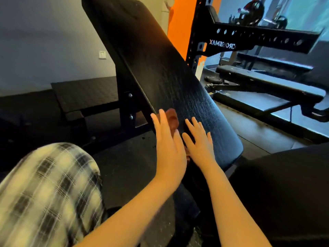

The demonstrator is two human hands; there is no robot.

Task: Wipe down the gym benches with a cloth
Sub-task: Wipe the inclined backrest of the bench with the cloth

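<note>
A: Wiping the pad (178, 77), is it?
B: Yes, at its lower end. The cloth (172, 119) sits on the pad's left edge, and the left hand (167, 141) presses it there with straight fingers. The right hand (200, 143) lies flat just beside, fingers spread, holding nothing.
A: Next?
B: Likely a firm, even sweep up the tilted pad.

Dim indoor scene. Cool, pale blue light glows at the upper right, and a soft sheen runs along the tilted black textured padded surface (169, 77). The dark floor (128, 166) lies in deep shadow. The black-and-cream checked fabric (49, 193) at lower left is motion-blurred. Straight edges bow near the frame borders. The far background is soft.
</note>
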